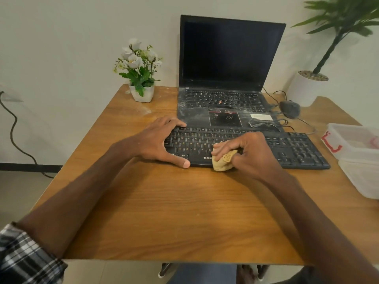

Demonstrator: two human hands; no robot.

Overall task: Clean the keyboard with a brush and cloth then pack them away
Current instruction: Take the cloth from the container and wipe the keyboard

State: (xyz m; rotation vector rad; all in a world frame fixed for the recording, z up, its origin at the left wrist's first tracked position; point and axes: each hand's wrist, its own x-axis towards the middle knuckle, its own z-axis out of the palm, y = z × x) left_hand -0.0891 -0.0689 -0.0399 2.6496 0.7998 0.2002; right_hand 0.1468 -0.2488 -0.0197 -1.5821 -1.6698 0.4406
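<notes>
A black external keyboard lies across the middle of the wooden table. My left hand spans its left end, fingers on the far edge and thumb against the near edge. My right hand grips a bunched yellow cloth and presses it onto the keyboard's front edge near the space bar. No brush is visible.
A dusty open laptop stands just behind the keyboard with a coiled cable on its palm rest. A grey mouse lies to its right. A small flower pot stands back left. Clear plastic containers sit at the right edge.
</notes>
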